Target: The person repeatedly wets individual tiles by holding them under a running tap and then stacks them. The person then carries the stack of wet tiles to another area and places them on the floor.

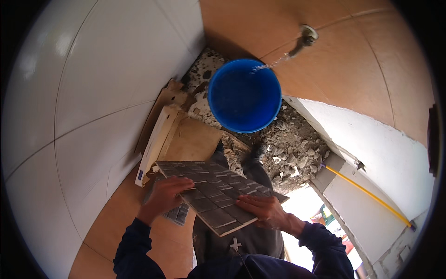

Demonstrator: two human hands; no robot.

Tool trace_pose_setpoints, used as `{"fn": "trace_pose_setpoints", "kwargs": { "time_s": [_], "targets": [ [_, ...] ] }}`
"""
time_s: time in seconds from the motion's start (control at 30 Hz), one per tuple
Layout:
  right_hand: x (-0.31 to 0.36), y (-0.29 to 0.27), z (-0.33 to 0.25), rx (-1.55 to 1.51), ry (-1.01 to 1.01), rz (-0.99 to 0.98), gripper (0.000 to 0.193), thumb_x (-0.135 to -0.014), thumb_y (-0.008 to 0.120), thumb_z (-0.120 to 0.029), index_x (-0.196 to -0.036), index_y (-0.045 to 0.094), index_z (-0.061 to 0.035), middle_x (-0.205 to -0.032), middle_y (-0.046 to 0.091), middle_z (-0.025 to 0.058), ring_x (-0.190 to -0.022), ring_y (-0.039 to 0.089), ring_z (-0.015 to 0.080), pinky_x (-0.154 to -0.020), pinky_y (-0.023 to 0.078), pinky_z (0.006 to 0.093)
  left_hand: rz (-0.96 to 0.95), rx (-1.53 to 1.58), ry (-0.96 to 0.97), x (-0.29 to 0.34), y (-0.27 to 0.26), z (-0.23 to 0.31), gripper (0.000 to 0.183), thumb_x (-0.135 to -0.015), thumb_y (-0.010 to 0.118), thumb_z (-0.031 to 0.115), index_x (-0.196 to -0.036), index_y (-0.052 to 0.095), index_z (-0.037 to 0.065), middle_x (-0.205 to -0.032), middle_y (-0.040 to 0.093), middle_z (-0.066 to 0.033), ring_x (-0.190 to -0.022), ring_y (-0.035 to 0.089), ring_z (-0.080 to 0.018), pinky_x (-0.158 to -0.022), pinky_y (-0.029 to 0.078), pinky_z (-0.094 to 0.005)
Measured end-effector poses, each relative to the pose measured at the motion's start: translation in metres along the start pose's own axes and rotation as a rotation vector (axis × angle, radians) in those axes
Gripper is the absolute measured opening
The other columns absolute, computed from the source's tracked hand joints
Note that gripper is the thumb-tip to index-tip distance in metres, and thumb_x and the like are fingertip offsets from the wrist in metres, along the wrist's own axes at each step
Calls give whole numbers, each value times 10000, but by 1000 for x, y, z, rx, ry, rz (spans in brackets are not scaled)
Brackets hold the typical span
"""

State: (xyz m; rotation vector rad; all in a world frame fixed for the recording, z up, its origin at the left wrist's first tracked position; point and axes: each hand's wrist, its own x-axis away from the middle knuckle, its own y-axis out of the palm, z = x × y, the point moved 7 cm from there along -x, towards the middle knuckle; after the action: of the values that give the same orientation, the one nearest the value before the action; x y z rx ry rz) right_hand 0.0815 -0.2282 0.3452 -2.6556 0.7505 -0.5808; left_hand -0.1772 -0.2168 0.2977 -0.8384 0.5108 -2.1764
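The person holds a dark grey tile (216, 190) with a stone-block pattern, tilted, in front of the body and above the legs. The left hand (165, 195) grips its left edge; the fingers are bent over the upper face, and the thumb cannot be seen. The right hand (265, 211) has its fingers almost straight and laid flat on the patterned face near the right edge; its thumb is also hidden, so it seems that the tile is pinched between.

Beyond the tile stands a round blue bucket (273, 95), open at the top. From a wall tap (306, 37) a thin stream of water (270, 66) runs into it. The inside is dark blue, and how high the water stands I cannot tell.

To the left of the bucket there is an open cardboard box (158, 142), leaning near the white tiled wall (104, 83). Its inner brown side is visible; its contents I cannot make out. Under the left hand a second grey tile (176, 215) shows partly. Broken rubble (297, 151) lies to the right of the bucket.
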Motion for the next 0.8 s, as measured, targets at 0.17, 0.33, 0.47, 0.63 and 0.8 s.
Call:
{"fn": "trace_pose_setpoints", "kwargs": {
  "time_s": [0.17,0.33,0.47,0.63,0.8],
  "targets": [
    [98,-34,35,-448,440,330,445,-740,733,-62,-1167,626,5,-1030,696,136,-893,696,230,-767,567,318,411,-14,-400,-7,-25,-47,632,-813,711,224,-1372,453,84,-1420,441,-137,-1306,441,-262,-1061,379,-391],
    [166,-87,59,-717,799,726,237,-866,693,-124,-978,656,81,-845,692,76,-771,622,95,-659,516,261,369,1131,-454,-21,123,-180,621,-986,389,515,-1479,276,153,-1373,506,-59,-1265,454,-139,-1034,351,-332],
    [203,-80,113,-705,712,951,301,-856,692,-194,-974,638,77,-853,679,88,-789,632,143,-700,521,302,123,1397,-376,-150,134,-98,651,-976,440,492,-1455,322,67,-1368,508,-82,-1279,436,-146,-1054,298,-314],
    [177,-54,200,-1009,724,1163,445,-852,689,-289,-1060,594,94,-931,669,124,-808,634,166,-710,520,311,465,869,-545,-229,69,-69,535,-930,537,490,-1216,604,43,-1122,628,-70,-1028,569,-147,-864,429,-297],
    [138,-21,315,-1003,827,1247,547,-832,715,-420,-1108,619,43,-973,675,103,-825,641,168,-738,515,293,483,698,-534,-287,37,-103,502,-861,648,502,-1036,668,32,-817,634,0,-725,571,-85,-646,467,-269]
  ]
}}
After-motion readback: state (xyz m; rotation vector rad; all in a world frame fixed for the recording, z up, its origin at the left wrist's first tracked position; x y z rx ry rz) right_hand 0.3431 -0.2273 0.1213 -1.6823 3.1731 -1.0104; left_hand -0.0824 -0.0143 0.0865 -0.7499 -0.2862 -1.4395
